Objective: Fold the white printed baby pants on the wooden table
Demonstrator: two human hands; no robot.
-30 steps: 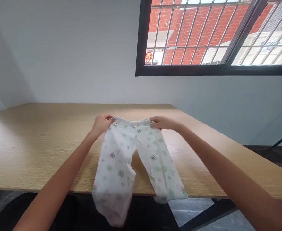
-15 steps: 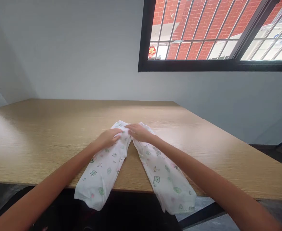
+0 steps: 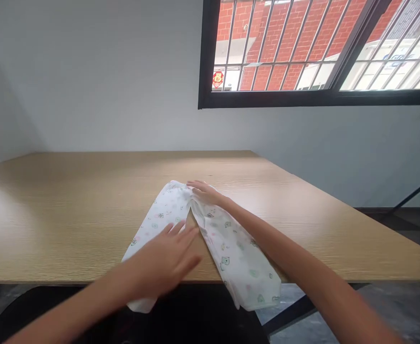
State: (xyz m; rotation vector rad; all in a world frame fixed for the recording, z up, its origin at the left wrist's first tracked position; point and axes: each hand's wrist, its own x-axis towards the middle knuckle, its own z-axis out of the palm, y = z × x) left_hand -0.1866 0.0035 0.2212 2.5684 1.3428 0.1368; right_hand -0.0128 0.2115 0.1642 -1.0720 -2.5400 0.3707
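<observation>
Though mostly on the table (image 3: 88, 215), trousers (image 3: 236, 253) past near edge (image 3: 52, 281).

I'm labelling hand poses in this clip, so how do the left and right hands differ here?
Place: the left hand is over the left leg of the printed trousers, near the front edge of the table; the right hand is farther in, at the waist.
Pose: the left hand's fingers are spread, the right hand's closer together.
Sharpness: the left hand looks blurrier than the right.
Shared: both are bare, backs up.
</observation>
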